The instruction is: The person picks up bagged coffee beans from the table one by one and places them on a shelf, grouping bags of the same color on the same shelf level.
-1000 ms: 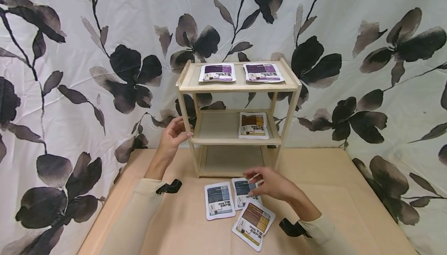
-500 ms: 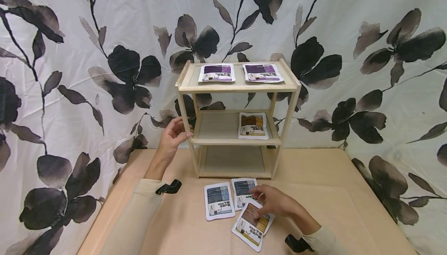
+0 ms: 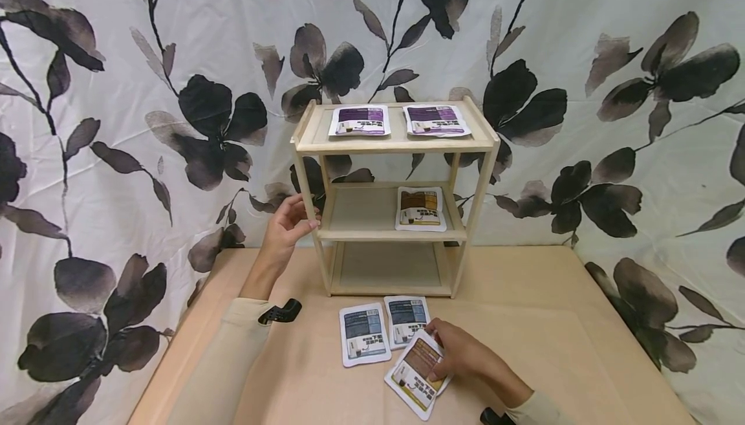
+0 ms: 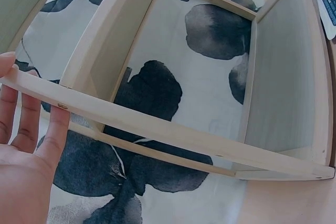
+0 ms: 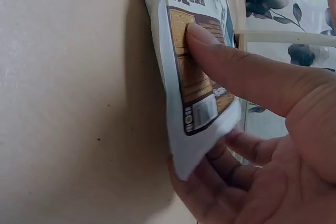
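My left hand (image 3: 284, 228) holds the left front post (image 4: 142, 115) of a small wooden three-tier shelf (image 3: 363, 208), thumb in front and fingers behind. My right hand (image 3: 465, 357) pinches a brown and yellow pouch (image 3: 412, 373) at its upper right edge. In the right wrist view the thumb presses on the printed face of this pouch (image 5: 198, 77), with the fingers curled under its end. A corner of another white-edged pouch shows beneath it. Beside it on the table lie two blue-grey pouches (image 3: 365, 334), the right one slightly overlapped by the brown pouch.
Two purple pouches (image 3: 359, 121) lie side by side on the top tier. A brown and yellow pouch (image 3: 420, 209) rests on the right of the middle tier. Behind the table (image 3: 524, 283) hangs a white cloth with dark flowers (image 3: 209, 114).
My right hand has moved down from above the right blue-grey pouch to the brown and yellow pouch and taken hold of its edge. The left hand stays on the shelf post.
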A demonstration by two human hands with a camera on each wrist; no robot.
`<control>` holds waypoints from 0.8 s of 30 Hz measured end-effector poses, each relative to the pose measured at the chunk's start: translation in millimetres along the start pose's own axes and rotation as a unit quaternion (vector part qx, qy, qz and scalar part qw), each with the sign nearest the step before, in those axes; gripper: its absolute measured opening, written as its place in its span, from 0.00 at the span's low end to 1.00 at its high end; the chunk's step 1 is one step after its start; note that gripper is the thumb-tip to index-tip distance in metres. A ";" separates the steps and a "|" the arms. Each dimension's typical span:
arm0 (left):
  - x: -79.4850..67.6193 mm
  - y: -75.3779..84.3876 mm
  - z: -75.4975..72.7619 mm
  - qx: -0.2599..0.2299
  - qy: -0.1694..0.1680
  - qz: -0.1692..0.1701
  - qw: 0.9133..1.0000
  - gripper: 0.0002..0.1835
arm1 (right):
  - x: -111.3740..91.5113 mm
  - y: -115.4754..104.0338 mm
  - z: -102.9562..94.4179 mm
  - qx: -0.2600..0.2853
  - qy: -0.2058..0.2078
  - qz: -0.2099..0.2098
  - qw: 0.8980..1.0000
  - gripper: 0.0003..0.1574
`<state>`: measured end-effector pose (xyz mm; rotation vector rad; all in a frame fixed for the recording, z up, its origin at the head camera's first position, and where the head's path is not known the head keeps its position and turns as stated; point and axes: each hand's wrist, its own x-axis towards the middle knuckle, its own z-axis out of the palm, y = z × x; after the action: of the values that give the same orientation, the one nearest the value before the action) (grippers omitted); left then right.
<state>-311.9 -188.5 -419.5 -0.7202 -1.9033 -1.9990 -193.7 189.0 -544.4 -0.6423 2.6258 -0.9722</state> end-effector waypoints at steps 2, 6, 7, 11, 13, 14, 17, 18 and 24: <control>0.0 -0.2 -0.3 0.002 0.000 -0.002 1.000 0.26 | -0.3 -0.7 -0.9 0.012 -0.007 -0.004 1.000 0.46; 0.0 -0.9 -0.4 0.003 0.001 -0.006 1.000 0.26 | 1.2 -3.2 -3.8 0.038 -0.020 -0.030 0.999 0.42; -0.1 -0.9 -0.4 0.004 0.001 -0.006 1.000 0.26 | 2.2 -4.0 -4.5 0.041 -0.021 -0.039 0.998 0.41; -0.7 -0.4 0.5 0.001 0.001 -0.008 1.000 0.26 | 6.6 -6.8 -6.3 0.038 -0.011 -0.060 0.997 0.45; -1.4 -0.1 0.8 0.002 0.001 -0.012 1.000 0.26 | 9.2 -7.7 -6.3 0.039 -0.004 -0.059 0.997 0.47; -1.5 0.2 1.0 0.002 0.002 -0.014 1.000 0.26 | 10.4 -8.3 -6.3 0.043 0.001 -0.060 0.997 0.48; -2.1 1.3 1.4 0.004 0.004 -0.016 1.000 0.27 | 14.4 -8.5 -5.5 0.054 0.011 -0.055 0.997 0.46; -2.1 1.2 1.1 0.006 0.004 -0.017 1.000 0.27 | 15.8 -8.0 -5.0 0.059 0.016 -0.051 0.997 0.45; -1.2 0.3 -0.4 0.011 0.003 -0.008 1.000 0.27 | 21.5 -3.0 0.2 0.108 0.042 -0.049 0.992 0.41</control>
<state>-310.7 -189.1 -419.9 -0.6959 -1.9313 -1.9828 -211.4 176.3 -544.6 -0.6942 2.5302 -1.3178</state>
